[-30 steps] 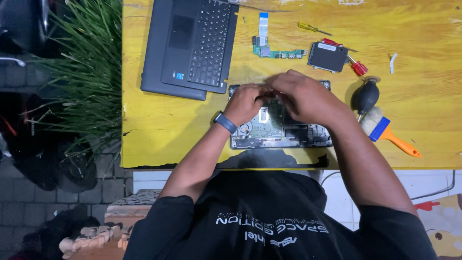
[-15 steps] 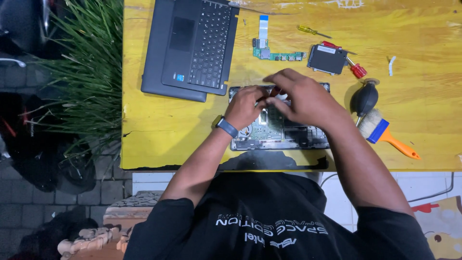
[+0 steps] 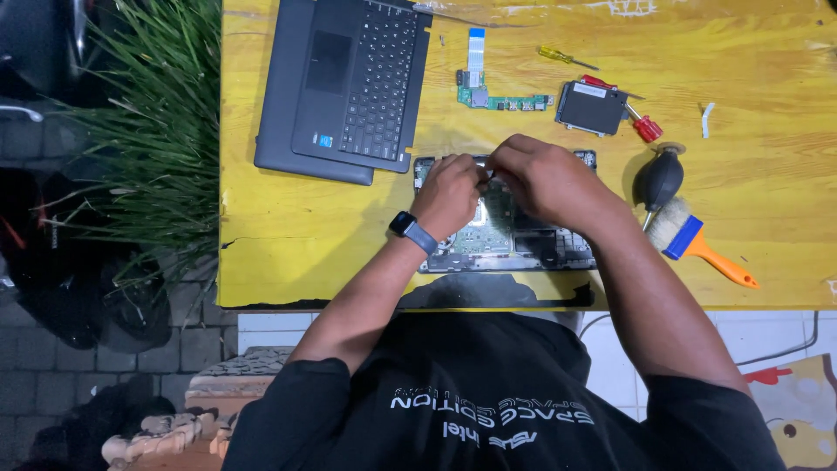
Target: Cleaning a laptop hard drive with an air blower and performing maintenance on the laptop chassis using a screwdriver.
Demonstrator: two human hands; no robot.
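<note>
Laptop base [image 3: 510,240], opened with its green circuit board showing, is lying near the front edge of a yellow table [image 3: 785,201], directly in front of a person in a black shirt who is leaning over it. Both hands are meeting above the rear half of the board: the left hand [image 3: 449,196], a dark smartwatch [image 3: 411,232] on its wrist, is curling its fingers down onto the board, while the right hand [image 3: 549,179] is pressing its fingertips together beside it, apparently pinching something too small to make out. Lying just behind and to the left is a detached dark keyboard panel [image 3: 344,83]. Farther back are sitting a small green circuit strip with a blue-tipped ribbon cable [image 3: 493,96], a yellow-handled screwdriver [image 3: 565,58], a black drive [image 3: 591,108] and a red-handled screwdriver [image 3: 641,122]. To the right, a black air-blower bulb [image 3: 658,179] is resting just beside an orange-handled brush [image 3: 697,244]. Green grass-like plants [image 3: 166,131] are spreading along the table's left side.
</note>
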